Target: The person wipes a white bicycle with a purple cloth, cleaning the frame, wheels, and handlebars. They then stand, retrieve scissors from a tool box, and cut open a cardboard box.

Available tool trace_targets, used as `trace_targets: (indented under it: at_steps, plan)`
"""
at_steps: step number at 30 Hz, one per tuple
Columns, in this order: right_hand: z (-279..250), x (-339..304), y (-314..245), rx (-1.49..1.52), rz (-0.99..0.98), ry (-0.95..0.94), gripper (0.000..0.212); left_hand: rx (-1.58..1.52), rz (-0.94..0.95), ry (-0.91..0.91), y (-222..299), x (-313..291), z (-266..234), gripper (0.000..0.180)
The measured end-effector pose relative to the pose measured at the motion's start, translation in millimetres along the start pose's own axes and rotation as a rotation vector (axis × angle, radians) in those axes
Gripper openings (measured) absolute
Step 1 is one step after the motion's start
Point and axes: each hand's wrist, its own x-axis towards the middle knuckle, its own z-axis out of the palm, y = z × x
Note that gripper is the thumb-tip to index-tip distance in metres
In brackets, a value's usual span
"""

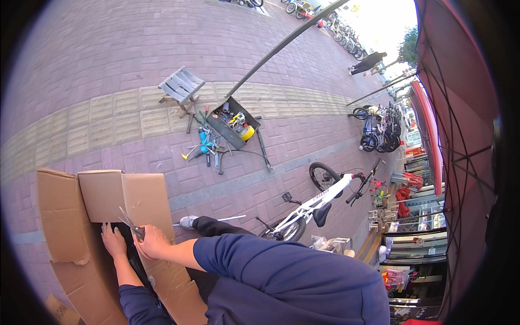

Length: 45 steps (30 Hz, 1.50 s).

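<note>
A tall brown cardboard box stands at the lower left with its flaps folded out. Something black shows in its opening; its kind is unclear. My left hand reaches into the opening, fingers stretched out near the lower edge of the far flap. What lies under the fingertips is partly hidden. My right hand is closed around a pair of scissors, held over the right flap beside the opening. The two thin blades are spread and point up and to the left.
A toolbox and scattered hand tools lie on the paving near a folding stool. A white bicycle is to my right. Farther off are parked bicycles, a walking person and a canopy pole.
</note>
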Motion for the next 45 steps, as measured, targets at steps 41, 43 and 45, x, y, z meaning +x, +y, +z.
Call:
trace_targets:
  at_steps: [41, 43, 45]
  plan:
    - [-12, -1, 27, 0.16, 0.074, -0.104, 0.068, -0.55, -0.448, 0.232, 23, -196, -51, 0.034]
    - [-18, 1, 15, 0.075, 0.105, -0.207, 0.065, -0.286, -0.642, 0.237, 8, -300, -47, 0.042]
    - [3, 11, 43, -0.001, 0.009, -0.037, 0.06, 0.012, -1.182, 0.031, 22, -369, -49, 0.088]
